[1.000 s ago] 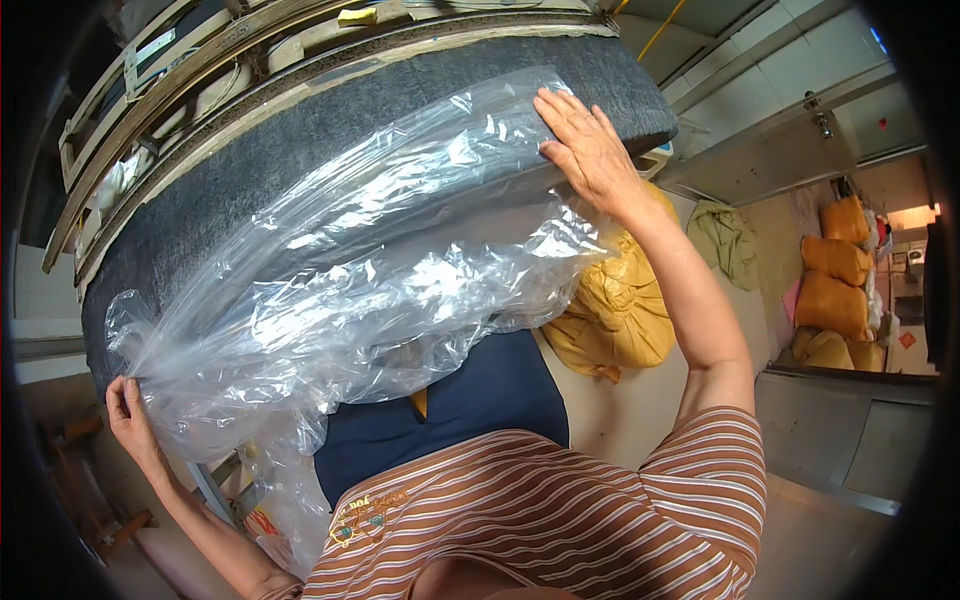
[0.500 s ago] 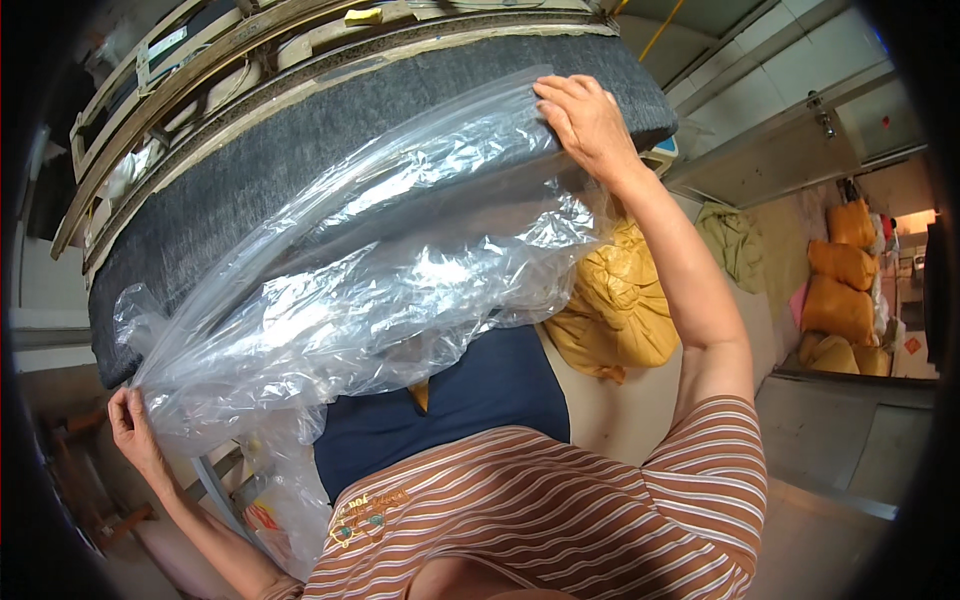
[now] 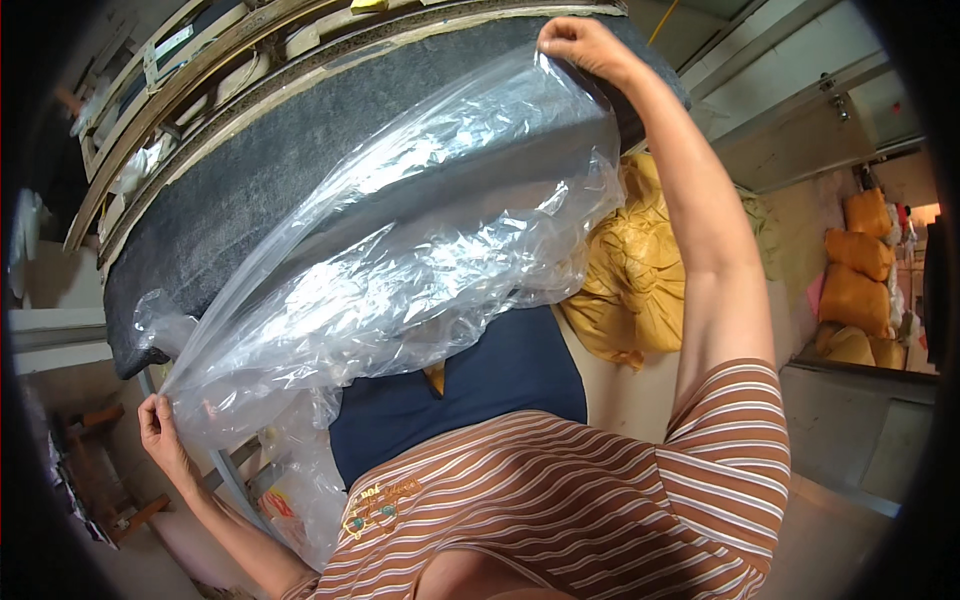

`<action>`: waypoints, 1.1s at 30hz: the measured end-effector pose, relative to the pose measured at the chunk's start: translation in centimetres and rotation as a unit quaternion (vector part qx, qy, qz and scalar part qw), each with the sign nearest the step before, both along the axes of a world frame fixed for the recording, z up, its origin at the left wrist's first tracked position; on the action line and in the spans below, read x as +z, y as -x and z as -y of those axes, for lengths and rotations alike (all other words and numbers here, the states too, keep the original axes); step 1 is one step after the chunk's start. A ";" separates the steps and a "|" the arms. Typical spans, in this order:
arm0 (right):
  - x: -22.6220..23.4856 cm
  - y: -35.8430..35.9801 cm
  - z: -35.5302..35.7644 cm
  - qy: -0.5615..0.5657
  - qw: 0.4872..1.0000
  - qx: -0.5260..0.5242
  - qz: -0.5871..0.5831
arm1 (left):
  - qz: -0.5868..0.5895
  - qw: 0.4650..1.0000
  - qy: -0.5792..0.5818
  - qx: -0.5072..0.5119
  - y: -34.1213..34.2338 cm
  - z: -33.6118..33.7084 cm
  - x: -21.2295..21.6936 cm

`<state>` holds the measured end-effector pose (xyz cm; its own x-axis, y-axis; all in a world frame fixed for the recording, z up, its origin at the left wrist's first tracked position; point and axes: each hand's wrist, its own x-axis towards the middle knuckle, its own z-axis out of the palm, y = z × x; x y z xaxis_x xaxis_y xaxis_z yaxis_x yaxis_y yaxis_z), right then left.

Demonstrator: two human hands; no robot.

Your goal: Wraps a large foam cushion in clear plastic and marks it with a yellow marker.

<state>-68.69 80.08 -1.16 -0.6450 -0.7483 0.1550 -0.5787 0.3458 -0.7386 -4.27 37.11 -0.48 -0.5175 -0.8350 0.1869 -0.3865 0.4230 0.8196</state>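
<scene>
A large clear plastic sheet (image 3: 400,260) is stretched between my hands, shiny and wrinkled, its near part sagging toward my lap. My right hand (image 3: 585,45) pinches its upper right corner above the far side of the work surface. At the lower left, my left hand (image 3: 163,428) grips the sheet's other end, just off the surface's near left corner. Beneath and behind the plastic lies the dark grey cloth-covered table (image 3: 240,170). Whether the plastic is a single layer or a bag I cannot tell.
Along the table's far edge runs a wooden frame rack (image 3: 150,120). A tied yellow sack (image 3: 640,270) stands right of my lap. More plastic (image 3: 305,470) hangs by my left leg. Orange bundles (image 3: 858,255) are stacked beyond an opening at the far right.
My right hand has lifted and moved farther away, drawing the plastic's corner up and tauter. My left hand still grips its end and appears slightly farther right and lower.
</scene>
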 end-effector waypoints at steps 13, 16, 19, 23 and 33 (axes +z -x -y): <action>13.9 -6.8 -0.5 0.215 0.968 -0.074 0.105 | -0.184 0.977 -0.104 -0.016 3.2 5.5 1.6; 13.9 -6.5 -1.0 0.193 0.976 -0.068 0.080 | -0.178 0.975 -0.133 -0.016 4.3 6.4 1.3; 13.0 -5.7 -0.9 0.284 0.951 0.033 0.120 | -0.161 0.976 -0.140 -0.041 5.5 7.7 1.3; 13.2 -6.9 -0.9 0.207 0.973 -0.036 0.096 | -0.144 0.977 -0.153 -0.047 6.1 9.8 1.2; 10.7 -3.4 -0.1 0.156 0.987 -0.037 -0.028 | -0.143 0.973 -0.167 -0.072 8.9 12.9 0.4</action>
